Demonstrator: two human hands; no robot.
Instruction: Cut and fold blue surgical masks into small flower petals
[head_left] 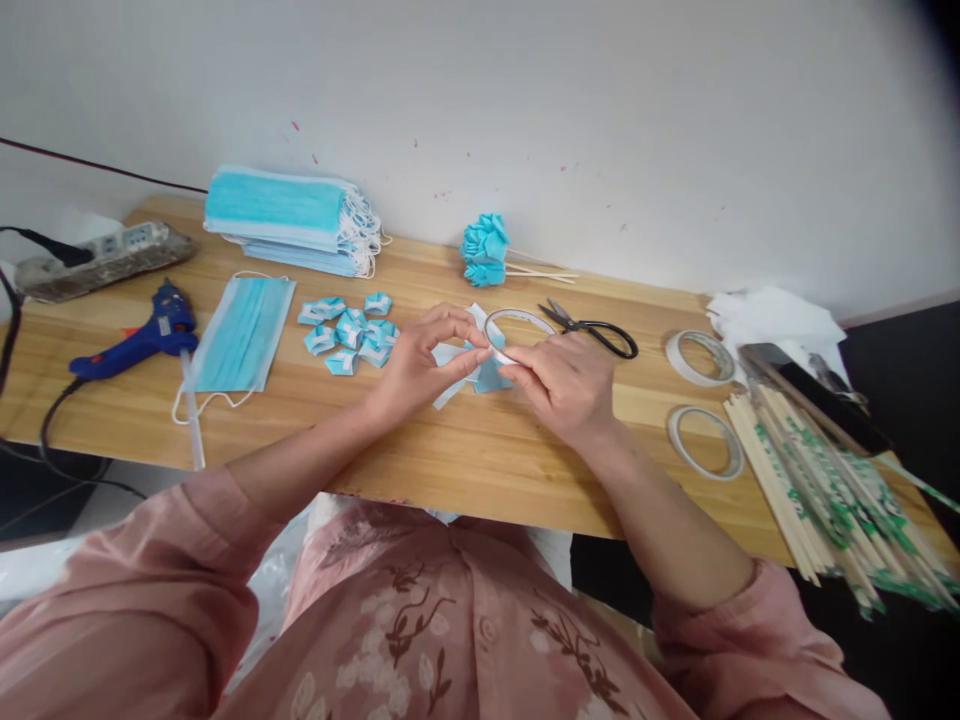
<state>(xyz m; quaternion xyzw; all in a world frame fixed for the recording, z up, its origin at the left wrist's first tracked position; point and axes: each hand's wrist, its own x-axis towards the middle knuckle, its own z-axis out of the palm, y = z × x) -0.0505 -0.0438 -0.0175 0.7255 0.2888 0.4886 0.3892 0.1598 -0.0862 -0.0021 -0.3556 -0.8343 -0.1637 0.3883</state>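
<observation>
My left hand [433, 360] pinches the left edge of the round white tape roll [517, 314], and my right hand [568, 385] grips its near side, above a flat light-blue cloth piece [491, 379]. It looks light and stiff, easiest held by its rim.

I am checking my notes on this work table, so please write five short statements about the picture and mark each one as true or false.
1. The left hand and the right hand are both at one tape roll. True.
2. The glue gun lies to the right of the single face mask. False: the glue gun lies to the left of the single face mask.
3. The left hand holds the scissors. False: the scissors lie on the table, beyond the right hand.
4. The blue flowers lie to the right of the mask stack. True.
5. Some wooden sticks in green-printed wrappers lie at the right end. True.
</observation>
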